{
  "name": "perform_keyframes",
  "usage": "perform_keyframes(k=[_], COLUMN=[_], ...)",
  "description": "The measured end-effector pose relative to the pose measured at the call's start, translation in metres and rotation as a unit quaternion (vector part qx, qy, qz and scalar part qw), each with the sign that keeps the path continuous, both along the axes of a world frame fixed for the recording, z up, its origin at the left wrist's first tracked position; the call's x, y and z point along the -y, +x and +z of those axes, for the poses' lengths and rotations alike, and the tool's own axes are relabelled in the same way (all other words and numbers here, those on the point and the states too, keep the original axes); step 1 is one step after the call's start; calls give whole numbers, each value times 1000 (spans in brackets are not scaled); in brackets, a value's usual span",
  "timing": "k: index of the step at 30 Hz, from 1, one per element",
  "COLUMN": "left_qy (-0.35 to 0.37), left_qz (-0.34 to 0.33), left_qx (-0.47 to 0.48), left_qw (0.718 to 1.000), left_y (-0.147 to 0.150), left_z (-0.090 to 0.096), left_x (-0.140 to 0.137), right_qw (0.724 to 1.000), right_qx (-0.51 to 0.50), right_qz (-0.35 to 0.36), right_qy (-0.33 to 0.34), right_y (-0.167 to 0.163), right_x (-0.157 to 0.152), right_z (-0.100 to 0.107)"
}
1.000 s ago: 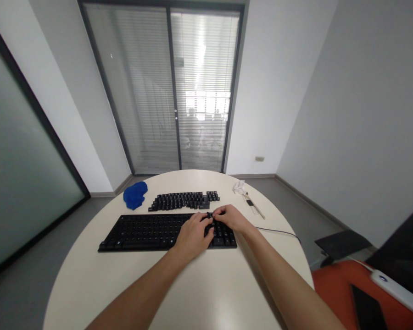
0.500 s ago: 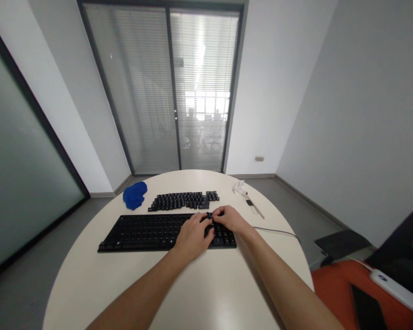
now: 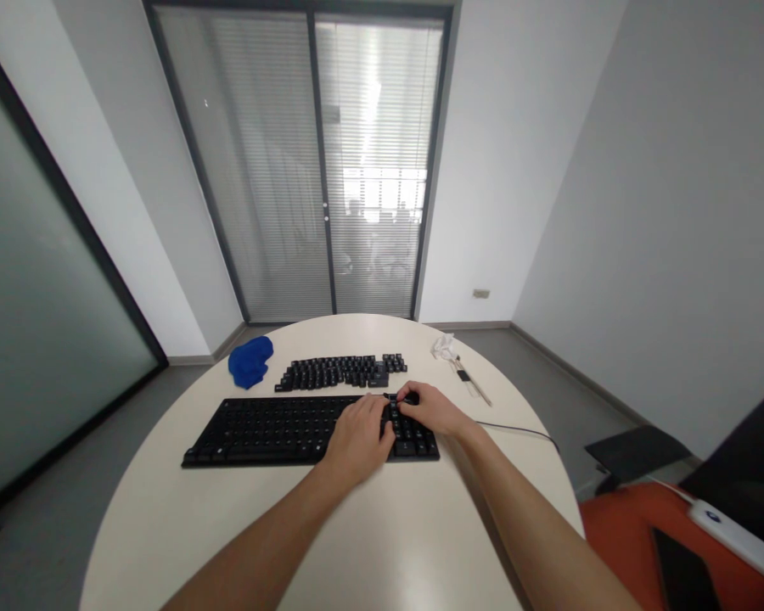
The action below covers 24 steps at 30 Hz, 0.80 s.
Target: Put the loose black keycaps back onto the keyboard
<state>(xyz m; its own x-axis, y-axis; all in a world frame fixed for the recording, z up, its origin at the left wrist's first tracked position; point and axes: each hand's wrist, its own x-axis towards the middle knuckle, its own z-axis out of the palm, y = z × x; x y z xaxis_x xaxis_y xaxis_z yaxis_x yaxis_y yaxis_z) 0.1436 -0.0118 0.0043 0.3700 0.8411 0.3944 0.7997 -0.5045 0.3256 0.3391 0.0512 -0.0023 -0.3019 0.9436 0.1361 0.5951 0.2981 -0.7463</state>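
A black keyboard (image 3: 267,428) lies on the round table, most of its left and middle part bare of keycaps. On its right-hand part my left hand (image 3: 357,437) rests with the fingers stretched forward and the thumb apart. My right hand (image 3: 434,409) is at the top of the number pad, thumb and forefinger bent together in a pinch. Whatever sits between those fingertips is too small to make out. Keycaps (image 3: 413,445) are fitted on the number pad near both hands. Behind the keyboard, loose black keycaps (image 3: 334,371) stand in rows.
A blue cloth (image 3: 249,361) lies at the table's back left. At the back right are crumpled white tissue (image 3: 444,346) and a thin brush-like stick (image 3: 477,386). A cable (image 3: 515,428) runs off the right edge. An orange chair (image 3: 624,530) holds a phone and a white power strip.
My right hand has shifted slightly to the right, its fingertips a little further from my left hand. The left fingers have drawn closer together and straightened slightly.
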Motion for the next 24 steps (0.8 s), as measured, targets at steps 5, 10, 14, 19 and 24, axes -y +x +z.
perform_keyframes(k=[5,10,14,19,24], left_qy=[-15,-31,-21,-3,-4], left_qz=[16,71,20,-16,-9], left_qx=[-10,-34,-44,-60,-57], left_qw=[1000,996,999,998,998], left_y=[-7,-17,-15,-10,-9], left_z=[4,3,-1,-4,-8], left_x=[-10,-18,-15,-8,-7], right_qw=[999,996,992,994,988], right_qx=[30,71,96,70,79], right_qz=[-23,-60,-81,-85,-128], right_qy=[-5,-8,0,21,41], right_y=[-3,2,17,34,39], right_x=[0,-1,-3,-11,-25], right_z=[2,6,8,2,-6])
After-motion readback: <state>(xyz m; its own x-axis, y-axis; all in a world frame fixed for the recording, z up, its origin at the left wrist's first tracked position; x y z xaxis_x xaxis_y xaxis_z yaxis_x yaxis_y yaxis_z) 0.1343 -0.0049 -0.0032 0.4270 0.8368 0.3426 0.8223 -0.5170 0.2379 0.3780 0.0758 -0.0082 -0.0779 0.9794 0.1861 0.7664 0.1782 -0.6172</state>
